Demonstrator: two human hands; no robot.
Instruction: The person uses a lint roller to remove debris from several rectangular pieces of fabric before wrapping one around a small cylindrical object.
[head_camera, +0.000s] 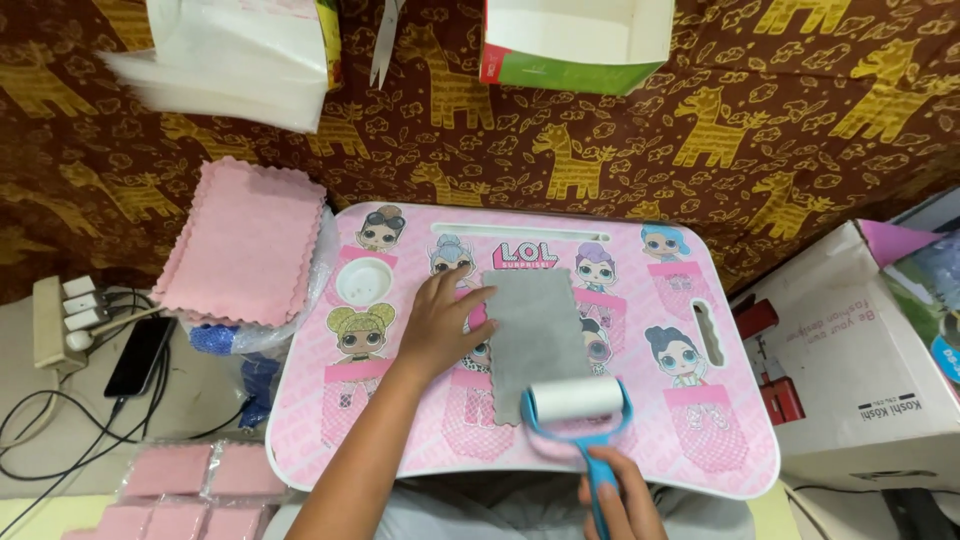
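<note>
— On the pink lap table (700, 440), what lies under the hands?

— From the head view, a grey cloth (530, 335) lies flat near the middle of it, long side running away from the person.

— And the left hand (440, 325)?

— It rests palm down at the cloth's left edge, fingers spread, fingertips touching the grey fabric.

— The right hand (615, 500)?

— Its fingers are wrapped around the blue handle of a lint roller (575, 400). The white roll sits on the cloth's near end.

— What else is about?

— A stack of pink cloths (245, 240) lies left of the table, packed pink cloths (180, 490) lower left, a phone (138, 356) beside cables, and a cardboard box (860, 370) on the right.
</note>
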